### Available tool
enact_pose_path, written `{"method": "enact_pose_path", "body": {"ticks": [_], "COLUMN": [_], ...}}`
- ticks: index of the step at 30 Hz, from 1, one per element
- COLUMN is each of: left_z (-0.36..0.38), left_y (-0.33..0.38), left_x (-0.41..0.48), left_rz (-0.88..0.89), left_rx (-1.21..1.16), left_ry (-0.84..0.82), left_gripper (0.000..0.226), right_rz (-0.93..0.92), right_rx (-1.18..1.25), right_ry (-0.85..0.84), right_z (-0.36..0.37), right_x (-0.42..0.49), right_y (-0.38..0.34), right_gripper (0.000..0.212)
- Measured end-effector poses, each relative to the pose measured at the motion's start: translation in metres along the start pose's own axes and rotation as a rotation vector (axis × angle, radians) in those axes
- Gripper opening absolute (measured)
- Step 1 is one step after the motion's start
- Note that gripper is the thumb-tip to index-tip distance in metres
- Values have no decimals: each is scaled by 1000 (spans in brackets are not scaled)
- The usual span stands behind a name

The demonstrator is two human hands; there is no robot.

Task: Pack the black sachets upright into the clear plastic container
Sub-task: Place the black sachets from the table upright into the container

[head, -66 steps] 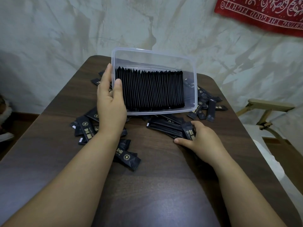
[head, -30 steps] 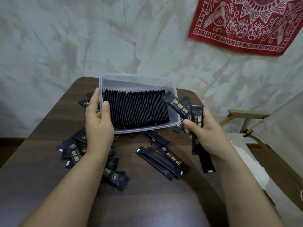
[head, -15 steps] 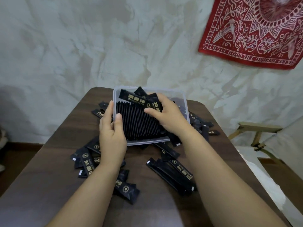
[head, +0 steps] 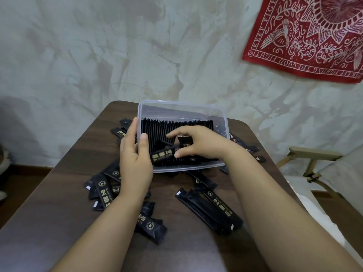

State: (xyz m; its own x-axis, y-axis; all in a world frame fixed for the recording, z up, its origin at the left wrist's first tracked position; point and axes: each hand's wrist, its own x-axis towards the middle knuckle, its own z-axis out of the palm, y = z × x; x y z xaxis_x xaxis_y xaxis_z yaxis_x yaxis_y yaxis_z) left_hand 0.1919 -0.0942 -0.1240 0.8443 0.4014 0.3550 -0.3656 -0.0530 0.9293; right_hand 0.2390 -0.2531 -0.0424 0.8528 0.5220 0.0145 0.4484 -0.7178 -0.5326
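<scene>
One clear container (head: 176, 112) is clasped by the left grip (head: 135, 160). Two black sachets (head: 163, 155) are pinched over it by the right grip (head: 198, 144).

We see black sachets (head: 210, 209) printed with gold characters and a small round gold emblem, some with a white mark at one end. The container (head: 182, 108) is clear, faintly milky plastic. The table (head: 59, 213) is dark brown with wood grain. A red cloth (head: 306, 36) carries white birds, vines and lettering on an off-white wall (head: 98, 46) smeared with brown.
</scene>
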Motion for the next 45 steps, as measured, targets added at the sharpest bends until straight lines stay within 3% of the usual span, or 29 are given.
{"method": "enact_pose_path", "body": {"ticks": [4,11,14,16,19,22,25,34,37,41,45], "left_z": [1,1,1,1,0,-1,0,1,1,1,1], "left_y": [0,-1,-2,-1,0,0,0,1,0,0,0], "left_x": [1,1,1,1,1,0,1,0,1,2,2], "left_rz": [-2,0,-5,-6,-7,-9,-6,-1,1,1,0], "left_rx": [0,-10,-10,-12,-11,-3,-3,-14,-17,-15,-19], "left_ry": [8,0,6,6,0,-5,-3,-4,-1,3,9], "left_gripper": [41,41,41,41,42,42,42,39,40,40,40], "right_rz": [34,48,138,210,262,239,210,236,228,196,198], "right_rx": [46,-102,-77,50,321,565,647,406,380,268,156], "right_ry": [78,164,261,306,333,325,410,837,869,880,880], "right_z": [4,-4,-12,-15,-21,-28,-33,-22,-17,-12,-8], "right_x": [-8,-18,-19,-22,-26,-27,-26,-13,-9,-4,1], "right_y": [5,10,10,8,6,6,9,19,17,10,11], "right_gripper": [33,7,18,23,13,5,10,8,7,23,10]}}
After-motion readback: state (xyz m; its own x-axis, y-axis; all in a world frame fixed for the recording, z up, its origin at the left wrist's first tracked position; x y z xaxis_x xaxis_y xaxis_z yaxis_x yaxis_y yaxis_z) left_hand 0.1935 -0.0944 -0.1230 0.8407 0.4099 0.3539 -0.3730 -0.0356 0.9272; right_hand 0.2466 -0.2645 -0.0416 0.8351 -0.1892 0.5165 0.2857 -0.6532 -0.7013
